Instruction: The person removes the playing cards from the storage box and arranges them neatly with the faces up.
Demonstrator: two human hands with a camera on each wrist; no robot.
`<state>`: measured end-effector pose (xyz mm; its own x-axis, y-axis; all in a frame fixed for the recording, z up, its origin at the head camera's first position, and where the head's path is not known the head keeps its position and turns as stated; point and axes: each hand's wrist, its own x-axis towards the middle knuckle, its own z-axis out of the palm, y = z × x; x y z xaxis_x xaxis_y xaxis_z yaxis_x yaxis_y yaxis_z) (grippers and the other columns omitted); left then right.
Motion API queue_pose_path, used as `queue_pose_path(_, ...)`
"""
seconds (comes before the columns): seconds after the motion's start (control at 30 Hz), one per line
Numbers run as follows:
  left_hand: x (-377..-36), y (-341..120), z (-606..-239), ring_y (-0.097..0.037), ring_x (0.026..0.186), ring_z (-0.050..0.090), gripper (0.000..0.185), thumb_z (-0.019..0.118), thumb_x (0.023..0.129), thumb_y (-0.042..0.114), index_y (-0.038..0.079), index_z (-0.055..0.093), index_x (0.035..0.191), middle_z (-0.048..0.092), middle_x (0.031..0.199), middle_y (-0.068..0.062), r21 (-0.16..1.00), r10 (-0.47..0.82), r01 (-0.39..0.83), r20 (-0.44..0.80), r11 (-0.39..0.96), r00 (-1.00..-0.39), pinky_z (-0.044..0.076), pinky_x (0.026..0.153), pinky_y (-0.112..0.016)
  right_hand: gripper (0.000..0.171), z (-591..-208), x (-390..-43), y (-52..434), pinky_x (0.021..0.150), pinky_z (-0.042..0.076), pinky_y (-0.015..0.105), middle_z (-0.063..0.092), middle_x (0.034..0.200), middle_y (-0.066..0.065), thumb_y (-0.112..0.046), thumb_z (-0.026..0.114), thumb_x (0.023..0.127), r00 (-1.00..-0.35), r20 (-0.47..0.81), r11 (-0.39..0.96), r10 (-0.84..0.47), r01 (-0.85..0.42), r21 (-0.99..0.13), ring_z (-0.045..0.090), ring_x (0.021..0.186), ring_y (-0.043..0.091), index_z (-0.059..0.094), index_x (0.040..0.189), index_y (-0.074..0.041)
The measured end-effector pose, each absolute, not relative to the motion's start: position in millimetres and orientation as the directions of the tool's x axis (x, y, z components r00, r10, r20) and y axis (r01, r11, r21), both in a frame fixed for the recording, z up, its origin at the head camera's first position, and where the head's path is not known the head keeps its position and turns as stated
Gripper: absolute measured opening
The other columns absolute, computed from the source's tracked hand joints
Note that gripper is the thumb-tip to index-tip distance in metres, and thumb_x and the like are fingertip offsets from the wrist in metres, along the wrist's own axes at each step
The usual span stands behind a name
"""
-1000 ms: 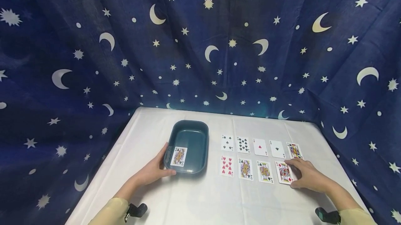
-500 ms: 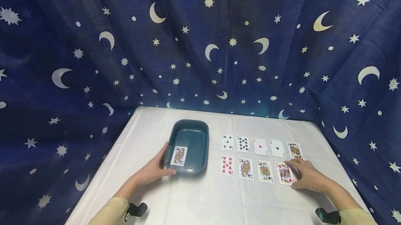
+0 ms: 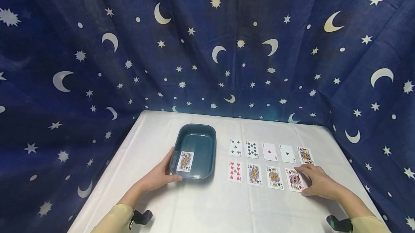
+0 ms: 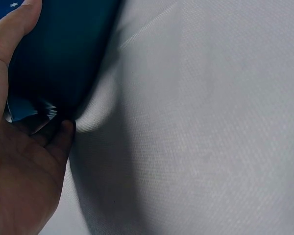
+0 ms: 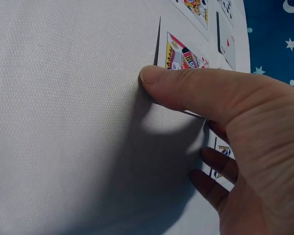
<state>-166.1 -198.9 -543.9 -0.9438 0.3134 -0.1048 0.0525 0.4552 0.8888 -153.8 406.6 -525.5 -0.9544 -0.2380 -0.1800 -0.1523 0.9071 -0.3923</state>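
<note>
My left hand (image 3: 159, 176) grips the near left corner of a dark teal tray (image 3: 203, 153), thumb at its front and fingers along its side. In the left wrist view the thumb and fingers are around the tray (image 4: 73, 44). A queen card (image 3: 185, 161) lies face up inside the tray, near that corner. My right hand (image 3: 319, 182) holds a face card of diamonds (image 3: 293, 179) by its edges, at the right end of the near row. The right wrist view shows the thumb on the edge of this card (image 5: 183, 56), close over the cloth; the right hand covers part of it.
Face-up playing cards lie in two rows right of the tray, among them a nine of hearts (image 3: 235, 171), an ace of hearts (image 3: 270, 152) and an ace of clubs (image 3: 287, 153). White cloth (image 3: 227, 211) covers the table. A blue star-and-moon curtain (image 3: 207, 45) surrounds it.
</note>
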Motion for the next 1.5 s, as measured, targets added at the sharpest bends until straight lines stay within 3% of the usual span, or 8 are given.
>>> queue_pose_path(0.47,-169,-202,-546,-0.033,0.153,0.023,0.119,0.088,0.083,0.029,0.023,0.004,0.167,0.009,0.171,-0.014,0.892,0.337,0.052,-0.114,0.448,-0.935,0.034,0.118,-0.045,0.097,-525,-154,407,0.102,0.038,0.075,0.043,0.143,0.032,-0.035,0.095,0.059,-0.954,-0.181,0.905,-0.241,-0.153,-0.396,0.042,0.123,0.051,0.057,0.14,0.0)
queue_pose_path(0.73,-170,-202,-549,-0.036,0.151,0.027,0.118,0.089,0.082,0.022,0.021,0.005,0.167,0.012,0.17,-0.016,0.902,0.329,0.048,-0.106,0.428,-0.938,0.037,0.117,-0.048,0.083,-513,-168,383,0.102,0.037,0.073,0.052,0.139,0.032,-0.039,0.09,0.075,-0.969,-0.055,0.878,-0.241,-0.194,-0.437,0.042,0.127,0.053,0.056,0.14,0.002)
queue_pose_path(0.83,-170,-201,-550,-0.037,0.151,0.027,0.118,0.088,0.083,0.02,0.019,0.005,0.167,0.012,0.17,-0.017,0.895,0.315,0.048,-0.106,0.443,-0.943,0.036,0.117,-0.049,0.078,-506,-176,358,0.104,0.036,0.073,0.053,0.141,0.028,-0.04,0.085,0.082,-0.968,-0.009,0.884,-0.251,-0.225,-0.41,0.041,0.133,0.052,0.055,0.143,-0.001)
queue_pose_path(1.07,-169,-200,-551,-0.038,0.151,0.026,0.117,0.087,0.084,0.019,0.016,0.004,0.166,0.01,0.17,-0.018,0.888,0.309,0.049,-0.106,0.457,-0.945,0.035,0.117,-0.049,0.068,-490,-194,276,0.108,0.043,0.061,0.058,0.138,0.012,-0.041,0.079,0.089,-0.923,0.125,0.832,-0.363,-0.382,-0.403,0.048,0.132,0.036,0.057,0.145,-0.009)
queue_pose_path(1.33,-171,-204,-552,-0.033,0.153,0.022,0.122,0.088,0.082,0.035,0.02,0.001,0.166,0.007,0.171,-0.012,0.884,0.332,0.052,-0.12,0.464,-0.936,0.033,0.119,-0.044,0.069,-472,-211,165,0.114,0.041,0.049,0.057,0.14,0.004,-0.043,0.078,0.088,-0.825,0.15,0.736,-0.545,-0.556,-0.386,0.048,0.133,0.024,0.056,0.147,-0.014)
queue_pose_path(1.5,-172,-204,-551,-0.033,0.152,0.024,0.121,0.088,0.083,0.035,0.021,0.001,0.166,0.008,0.171,-0.013,0.889,0.341,0.058,-0.114,0.455,-0.933,0.035,0.118,-0.044,0.073,-471,-222,110,0.112,0.043,0.041,0.058,0.139,0.003,-0.05,0.077,0.086,-0.755,0.115,0.695,-0.645,-0.643,-0.321,0.049,0.129,0.021,0.057,0.146,-0.013)
